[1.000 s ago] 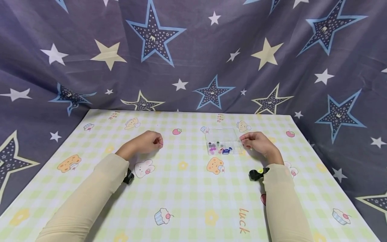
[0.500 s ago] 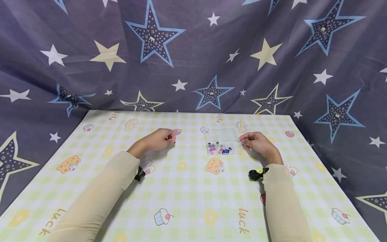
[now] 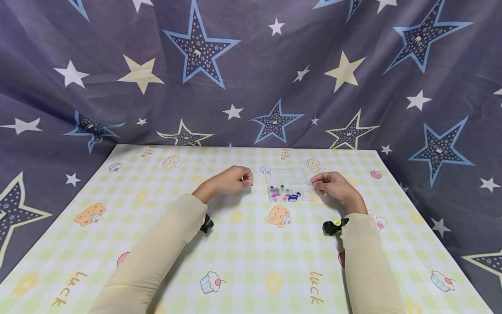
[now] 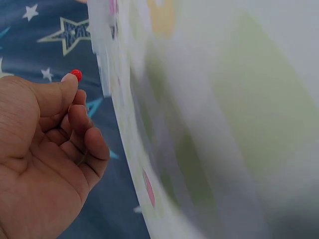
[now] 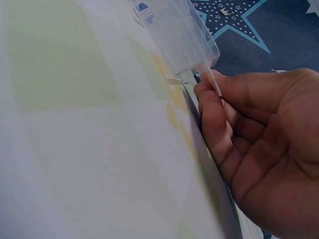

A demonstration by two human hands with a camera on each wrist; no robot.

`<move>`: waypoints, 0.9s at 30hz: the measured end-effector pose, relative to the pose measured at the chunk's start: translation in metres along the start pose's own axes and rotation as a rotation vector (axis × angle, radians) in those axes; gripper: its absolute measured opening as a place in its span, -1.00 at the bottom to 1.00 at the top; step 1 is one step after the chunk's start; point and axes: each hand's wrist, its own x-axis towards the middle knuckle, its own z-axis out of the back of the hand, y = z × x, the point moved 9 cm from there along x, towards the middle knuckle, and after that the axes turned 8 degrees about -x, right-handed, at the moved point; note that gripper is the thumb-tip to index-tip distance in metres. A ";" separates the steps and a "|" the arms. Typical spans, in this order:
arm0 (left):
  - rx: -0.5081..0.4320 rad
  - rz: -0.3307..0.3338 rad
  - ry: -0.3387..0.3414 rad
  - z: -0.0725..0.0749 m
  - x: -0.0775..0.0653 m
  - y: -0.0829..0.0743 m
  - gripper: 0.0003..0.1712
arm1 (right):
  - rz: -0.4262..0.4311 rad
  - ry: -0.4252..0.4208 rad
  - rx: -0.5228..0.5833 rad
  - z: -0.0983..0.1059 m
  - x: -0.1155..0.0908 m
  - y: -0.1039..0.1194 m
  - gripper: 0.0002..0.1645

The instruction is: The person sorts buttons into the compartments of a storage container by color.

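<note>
My left hand (image 3: 233,179) is over the table to the left of the box. In the left wrist view, its thumb and forefinger pinch a small, shiny red bead (image 4: 76,74). A clear plastic compartment box (image 3: 307,192) lies with its lid (image 3: 285,175) raised at the back. My right hand (image 3: 333,185) grips the box's right edge; the right wrist view has thumb and fingers pinching a thin clear tab (image 5: 214,82) there. Small purple and pink pieces (image 3: 275,192), dark ones and a blue piece (image 3: 293,197) sit in the box's compartments.
A green-and-white checked cloth (image 3: 243,261) with printed cartoons covers the table. Behind it hangs a dark curtain (image 3: 251,65) with stars. A black wrist camera (image 3: 206,224) is strapped at the left sleeve, another black camera (image 3: 332,226) at the right.
My left hand has moved right across the table, closer to the box, with the red bead in its fingertips. The right hand and the box have stayed in place.
</note>
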 end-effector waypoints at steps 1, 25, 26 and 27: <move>0.003 -0.008 0.005 -0.003 0.004 -0.004 -0.86 | 0.001 -0.001 0.000 0.000 0.000 -0.001 -0.73; 0.007 -0.071 0.081 -0.063 0.062 -0.063 -0.85 | 0.011 -0.007 -0.019 0.003 -0.001 0.001 -0.70; 0.013 -0.072 0.079 -0.064 0.063 -0.063 -0.85 | 0.012 -0.007 -0.020 0.003 -0.001 0.000 -0.70; 0.018 -0.072 0.077 -0.064 0.063 -0.063 -0.85 | 0.013 -0.007 -0.022 0.003 0.000 0.000 -0.71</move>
